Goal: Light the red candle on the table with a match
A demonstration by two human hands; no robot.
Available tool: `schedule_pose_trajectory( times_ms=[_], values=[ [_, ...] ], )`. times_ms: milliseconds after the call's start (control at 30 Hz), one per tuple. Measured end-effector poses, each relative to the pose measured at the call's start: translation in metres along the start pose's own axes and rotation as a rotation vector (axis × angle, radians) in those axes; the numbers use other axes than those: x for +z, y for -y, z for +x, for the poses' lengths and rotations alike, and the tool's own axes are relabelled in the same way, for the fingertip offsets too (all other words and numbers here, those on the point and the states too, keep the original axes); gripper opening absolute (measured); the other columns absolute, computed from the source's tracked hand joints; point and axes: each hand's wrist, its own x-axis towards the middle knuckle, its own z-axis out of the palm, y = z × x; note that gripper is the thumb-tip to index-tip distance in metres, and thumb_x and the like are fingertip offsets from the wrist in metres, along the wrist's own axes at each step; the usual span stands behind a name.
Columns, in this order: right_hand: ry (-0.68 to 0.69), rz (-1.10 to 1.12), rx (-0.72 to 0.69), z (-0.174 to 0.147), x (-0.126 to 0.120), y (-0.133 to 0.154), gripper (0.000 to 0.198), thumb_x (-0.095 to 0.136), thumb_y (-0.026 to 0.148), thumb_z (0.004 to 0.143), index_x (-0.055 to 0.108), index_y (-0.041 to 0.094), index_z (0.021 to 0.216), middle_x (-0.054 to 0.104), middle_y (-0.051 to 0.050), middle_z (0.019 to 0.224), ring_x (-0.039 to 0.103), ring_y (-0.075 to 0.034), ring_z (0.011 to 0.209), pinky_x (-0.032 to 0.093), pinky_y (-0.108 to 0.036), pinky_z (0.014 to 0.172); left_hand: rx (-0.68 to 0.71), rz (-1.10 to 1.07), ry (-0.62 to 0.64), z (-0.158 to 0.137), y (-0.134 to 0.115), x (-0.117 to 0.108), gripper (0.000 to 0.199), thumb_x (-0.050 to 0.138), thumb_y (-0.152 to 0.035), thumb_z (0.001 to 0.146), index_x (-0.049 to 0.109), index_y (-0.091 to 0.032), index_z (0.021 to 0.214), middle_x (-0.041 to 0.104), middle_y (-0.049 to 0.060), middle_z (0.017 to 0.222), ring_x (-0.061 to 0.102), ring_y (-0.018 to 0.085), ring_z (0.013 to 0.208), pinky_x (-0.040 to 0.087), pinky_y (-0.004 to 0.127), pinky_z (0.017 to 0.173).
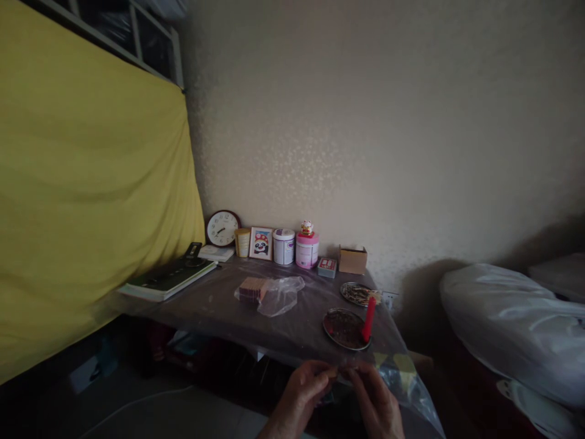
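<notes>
A: Largest first?

B: 1 wall [388, 122], running off the top and right edges, then 1 yellow cloth [91, 183], cut off at the left.

A: And the table?

B: 1 table [214, 314], under clear plastic; its right side runs out at the bottom edge, and the space beneath is too dark to sort out. 1 white bundle [498, 329] is cut off at the right.

A: On the tabletop?

B: 1 thick book [169, 280], its back end partly hidden by a dark item I can't identify. 1 clock [223, 228], its lower right covered by a cup. 2 round plates: the front plate [342, 326] and the rear plate [346, 297].

A: The hands?

B: 2, forearms cut off below: left hand [304, 390], right hand [377, 399]. They're just short of the front plate, fingertips pinched narrow and nearly meeting. It's too dim there; I can't tell whether they grip anything.

A: Smaller things?

B: 1 framed picture [261, 243], 2 canisters [284, 247], 1 cardboard box [353, 261]. Brown blocks [253, 288] sit half in a clear bag [281, 296], too blurred to count.

A: What's nearest the hands?

B: 1 red candle [369, 320], standing at the front plate's right side, leaning slightly right and hiding some rim. Smallest, thin sticks [363, 294] on the rear plate, overlapping beyond counting.
</notes>
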Motion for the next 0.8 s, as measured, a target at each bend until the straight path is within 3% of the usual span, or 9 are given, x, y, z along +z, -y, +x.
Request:
schedule_pose_trajectory(
  times_ms=[800],
  values=[
    [0.024, -0.011, 0.008, -0.0022, -0.0003, -0.0061, 0.025, 0.055, 0.043, 0.08, 0.063, 0.021, 0.09, 0.07, -0.003, 0.09, 0.066, -0.016, 0.08, 0.051, -0.018, 0.075, -0.008, -0.005, 0.038, -0.0015, -0.0027, -0.003, 0.018, 0.063, -0.022, 0.075, 0.066, -0.015, 0.091, 0.069, 0.01, 0.098, 0.059, 0.023, 0.098, 0.037, 0.038, 0.092]
  ],
)
